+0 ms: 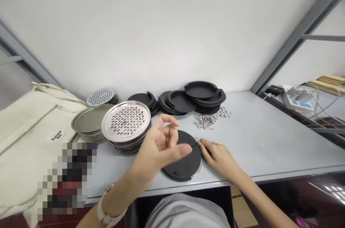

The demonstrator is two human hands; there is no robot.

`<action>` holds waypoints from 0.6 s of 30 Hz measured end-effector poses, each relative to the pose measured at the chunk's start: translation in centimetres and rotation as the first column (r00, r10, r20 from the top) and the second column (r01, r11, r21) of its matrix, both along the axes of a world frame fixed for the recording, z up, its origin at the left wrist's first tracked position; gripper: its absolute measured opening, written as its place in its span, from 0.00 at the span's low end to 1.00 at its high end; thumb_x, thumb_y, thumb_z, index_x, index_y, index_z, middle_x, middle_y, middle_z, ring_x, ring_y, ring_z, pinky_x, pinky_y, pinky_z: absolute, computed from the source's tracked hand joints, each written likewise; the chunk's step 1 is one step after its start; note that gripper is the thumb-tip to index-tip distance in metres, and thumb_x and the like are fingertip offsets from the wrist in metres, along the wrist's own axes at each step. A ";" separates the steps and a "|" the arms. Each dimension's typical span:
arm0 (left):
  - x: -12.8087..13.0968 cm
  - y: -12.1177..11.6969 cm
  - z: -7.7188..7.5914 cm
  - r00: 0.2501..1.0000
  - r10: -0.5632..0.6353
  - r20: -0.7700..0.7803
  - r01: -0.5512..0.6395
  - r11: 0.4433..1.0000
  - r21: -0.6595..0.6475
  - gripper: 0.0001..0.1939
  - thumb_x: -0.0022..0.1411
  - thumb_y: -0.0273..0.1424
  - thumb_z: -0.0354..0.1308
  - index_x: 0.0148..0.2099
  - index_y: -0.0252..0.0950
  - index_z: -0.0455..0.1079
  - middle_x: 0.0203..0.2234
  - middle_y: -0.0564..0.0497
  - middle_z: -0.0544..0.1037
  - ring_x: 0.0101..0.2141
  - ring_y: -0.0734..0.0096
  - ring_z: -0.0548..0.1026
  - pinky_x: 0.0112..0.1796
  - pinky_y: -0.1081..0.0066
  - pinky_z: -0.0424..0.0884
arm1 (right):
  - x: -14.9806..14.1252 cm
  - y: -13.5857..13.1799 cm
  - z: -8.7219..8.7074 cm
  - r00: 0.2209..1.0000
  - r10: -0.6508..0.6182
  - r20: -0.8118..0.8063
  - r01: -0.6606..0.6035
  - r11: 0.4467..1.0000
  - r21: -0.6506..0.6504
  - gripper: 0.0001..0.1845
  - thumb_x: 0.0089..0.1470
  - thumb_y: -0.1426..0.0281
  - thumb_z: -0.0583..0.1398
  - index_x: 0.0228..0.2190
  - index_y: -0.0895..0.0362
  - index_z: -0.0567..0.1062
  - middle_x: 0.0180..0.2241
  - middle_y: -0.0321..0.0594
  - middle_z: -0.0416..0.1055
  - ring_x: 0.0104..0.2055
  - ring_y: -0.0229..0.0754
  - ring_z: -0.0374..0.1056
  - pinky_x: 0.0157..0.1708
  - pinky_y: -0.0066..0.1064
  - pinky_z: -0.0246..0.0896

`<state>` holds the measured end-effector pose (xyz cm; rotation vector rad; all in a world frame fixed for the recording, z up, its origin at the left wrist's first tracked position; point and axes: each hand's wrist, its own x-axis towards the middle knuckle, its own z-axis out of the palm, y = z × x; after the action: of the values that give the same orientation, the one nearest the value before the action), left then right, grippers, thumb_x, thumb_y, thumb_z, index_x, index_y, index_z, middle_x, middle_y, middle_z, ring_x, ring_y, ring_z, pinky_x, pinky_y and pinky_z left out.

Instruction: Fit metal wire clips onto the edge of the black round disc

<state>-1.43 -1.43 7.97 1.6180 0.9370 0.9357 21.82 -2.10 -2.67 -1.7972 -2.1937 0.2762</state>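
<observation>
In the head view, the person's left hand (164, 145) is raised over the left part of a round black disc (185, 167), its fingers loosely bent and the thumb stretched out apart from them. A pale-strapped wristwatch (104, 212) circles that wrist. The right hand (215, 156) rests at the disc's upper right edge, thumb and forefinger brought together on a small metal ring (197, 139). The disc lies flat near the front edge of the grey bench (269, 134), with a silvery rim showing at its lower right and a small dark spot near its lower edge.

Just behind the disc and to its right sit a loose pile of metal clasps (205, 121) and, next to it, a cluster of metal rings (224, 113). Farther back, near the white wall (172, 34), black round lids (201, 89) are piled in overlapping stacks. To the left of the raised hand stands a stack of perforated silver discs (126, 122), with a stack of plain greenish-grey discs (93, 118) beside it and another perforated disc (101, 97) topping a stack behind. A cream cloth bag (29, 120) with an oval label (57, 135) fills the far left. On the right, beyond a metal post, a white-and-blue box (299, 101) lies among cables.
</observation>
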 end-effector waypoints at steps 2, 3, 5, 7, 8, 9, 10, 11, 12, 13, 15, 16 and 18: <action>1.1 2.0 -1.4 0.991 -0.098 0.090 0.110 0.984 -0.139 0.18 0.54 0.39 0.63 0.41 0.39 0.60 0.26 0.58 0.63 0.25 0.81 0.62 0.28 0.78 0.64 | 0.0 0.0 0.0 1.000 -0.004 -0.015 0.004 1.000 -0.008 0.18 0.66 0.64 0.42 0.29 0.53 0.65 0.22 0.38 0.72 0.24 0.44 0.71 0.25 0.30 0.50; 1.4 2.8 -2.2 0.984 -0.167 0.059 0.175 0.967 -0.187 0.18 0.53 0.37 0.64 0.40 0.37 0.60 0.26 0.58 0.64 0.25 0.81 0.63 0.29 0.78 0.63 | 0.0 0.0 0.0 1.000 -0.004 -0.023 0.004 1.000 -0.010 0.18 0.66 0.64 0.42 0.29 0.53 0.64 0.22 0.37 0.72 0.24 0.44 0.70 0.25 0.30 0.50; 1.8 4.2 -3.7 0.936 -0.348 -0.053 0.327 0.916 -0.234 0.14 0.53 0.34 0.64 0.36 0.34 0.64 0.26 0.56 0.66 0.28 0.79 0.65 0.31 0.77 0.64 | 0.0 0.0 -0.1 0.999 -0.003 -0.041 0.003 1.000 -0.009 0.18 0.66 0.63 0.42 0.29 0.53 0.64 0.22 0.37 0.71 0.24 0.44 0.70 0.25 0.29 0.50; 2.1 5.3 -5.0 0.891 -0.417 -0.180 0.384 0.903 -0.194 0.11 0.55 0.35 0.62 0.33 0.34 0.66 0.25 0.55 0.68 0.27 0.77 0.66 0.29 0.76 0.63 | 0.0 0.1 -0.1 0.998 -0.010 -0.068 0.009 1.000 -0.008 0.17 0.66 0.62 0.42 0.28 0.53 0.62 0.21 0.36 0.69 0.23 0.43 0.68 0.25 0.29 0.50; 2.3 5.8 -5.5 0.887 -0.395 -0.240 0.373 0.918 -0.134 0.10 0.54 0.34 0.62 0.32 0.34 0.68 0.24 0.55 0.69 0.26 0.77 0.66 0.29 0.75 0.63 | 0.1 0.1 -0.2 0.996 -0.016 -0.088 0.015 1.000 -0.009 0.17 0.66 0.62 0.43 0.28 0.53 0.61 0.21 0.35 0.68 0.23 0.43 0.67 0.25 0.29 0.50; 2.7 6.3 -6.0 0.889 -0.366 -0.275 0.360 0.930 -0.074 0.09 0.54 0.34 0.62 0.31 0.33 0.69 0.24 0.55 0.70 0.26 0.76 0.66 0.29 0.75 0.63 | 0.1 0.1 -0.2 0.993 -0.023 -0.112 0.022 1.000 -0.010 0.16 0.66 0.62 0.43 0.28 0.52 0.61 0.20 0.34 0.67 0.22 0.42 0.66 0.25 0.29 0.50; 3.0 6.7 -6.4 0.889 -0.359 -0.284 0.363 0.931 -0.037 0.08 0.54 0.33 0.62 0.31 0.33 0.70 0.23 0.55 0.71 0.26 0.76 0.67 0.29 0.75 0.64 | 0.2 0.1 -0.2 0.990 -0.030 -0.139 0.028 1.000 -0.013 0.15 0.65 0.61 0.44 0.28 0.52 0.60 0.20 0.34 0.66 0.22 0.42 0.65 0.25 0.29 0.50; 3.4 7.1 -6.7 0.890 -0.363 -0.275 0.373 0.928 -0.016 0.08 0.54 0.33 0.63 0.30 0.33 0.71 0.23 0.55 0.71 0.26 0.75 0.68 0.29 0.75 0.64 | 0.2 0.1 -0.2 0.985 -0.037 -0.170 0.034 0.999 -0.019 0.15 0.65 0.61 0.44 0.28 0.52 0.59 0.20 0.33 0.65 0.21 0.41 0.64 0.25 0.28 0.50; 3.8 7.4 -6.9 0.890 -0.380 -0.252 0.391 0.920 -0.005 0.07 0.54 0.32 0.63 0.31 0.33 0.72 0.23 0.54 0.72 0.26 0.75 0.69 0.29 0.75 0.64 | 0.2 0.1 -0.1 0.978 -0.041 -0.204 0.037 0.999 -0.026 0.15 0.65 0.61 0.44 0.28 0.52 0.59 0.20 0.32 0.64 0.21 0.40 0.63 0.25 0.28 0.50; 4.1 7.6 -7.1 0.891 -0.394 -0.226 0.405 0.915 0.001 0.07 0.54 0.32 0.63 0.31 0.32 0.73 0.24 0.53 0.73 0.26 0.75 0.69 0.29 0.75 0.64 | 0.3 0.2 0.0 0.970 -0.045 -0.240 0.038 0.999 -0.033 0.14 0.65 0.61 0.45 0.28 0.52 0.58 0.20 0.32 0.63 0.21 0.40 0.62 0.25 0.28 0.50; 4.4 7.7 -7.4 0.904 -0.385 -0.188 0.396 0.918 0.023 0.07 0.55 0.32 0.63 0.31 0.32 0.74 0.25 0.53 0.74 0.25 0.76 0.70 0.30 0.76 0.65 | 0.3 0.3 0.2 0.946 -0.049 -0.319 0.039 0.998 -0.039 0.15 0.65 0.61 0.45 0.27 0.53 0.57 0.20 0.30 0.61 0.22 0.39 0.60 0.25 0.27 0.50; 4.4 7.7 -7.5 0.914 -0.365 -0.178 0.376 0.926 0.036 0.07 0.55 0.32 0.62 0.31 0.32 0.74 0.25 0.53 0.75 0.24 0.76 0.71 0.30 0.76 0.65 | 0.3 0.4 0.3 0.932 -0.050 -0.359 0.039 0.999 -0.037 0.15 0.65 0.61 0.45 0.26 0.53 0.57 0.20 0.30 0.59 0.22 0.38 0.59 0.25 0.27 0.50; 4.2 7.5 -7.8 0.932 -0.321 -0.170 0.336 0.940 0.062 0.06 0.57 0.31 0.61 0.31 0.33 0.74 0.27 0.53 0.76 0.24 0.77 0.71 0.30 0.76 0.66 | 0.2 0.7 0.4 0.908 -0.038 -0.417 0.025 0.999 -0.036 0.16 0.65 0.61 0.45 0.26 0.53 0.57 0.20 0.30 0.57 0.22 0.37 0.57 0.25 0.27 0.50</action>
<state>2.80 6.05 0.19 1.8782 0.7042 0.6319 22.06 -1.45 -2.24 -1.6039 -1.8635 0.6277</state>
